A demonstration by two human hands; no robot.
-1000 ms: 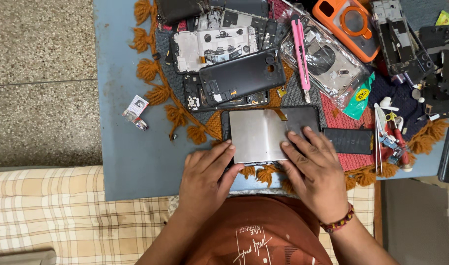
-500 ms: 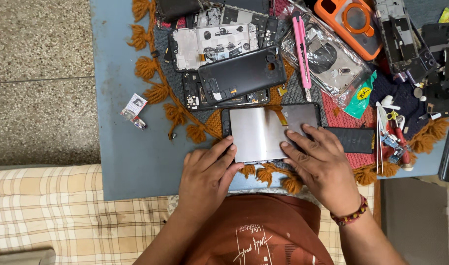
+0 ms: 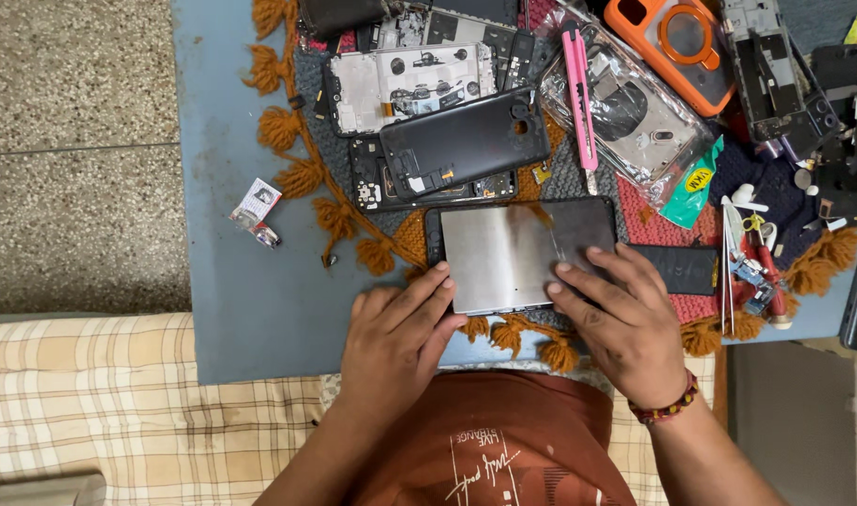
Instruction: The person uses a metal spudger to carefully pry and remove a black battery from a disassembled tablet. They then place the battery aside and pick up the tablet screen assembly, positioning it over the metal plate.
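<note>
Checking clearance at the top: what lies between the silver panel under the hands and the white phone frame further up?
A black phone back cover lies between the silver panel and the white phone frame, as the head view shows.

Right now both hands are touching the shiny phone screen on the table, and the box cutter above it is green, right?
Not quite. The head view shows the box cutter is pink, not green. The rest holds: the left hand and the right hand both touch the shiny phone screen on the table.

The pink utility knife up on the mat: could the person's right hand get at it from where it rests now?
Probably yes. The right hand rests on the phone panel; the pink utility knife lies uncovered beyond it.
</note>
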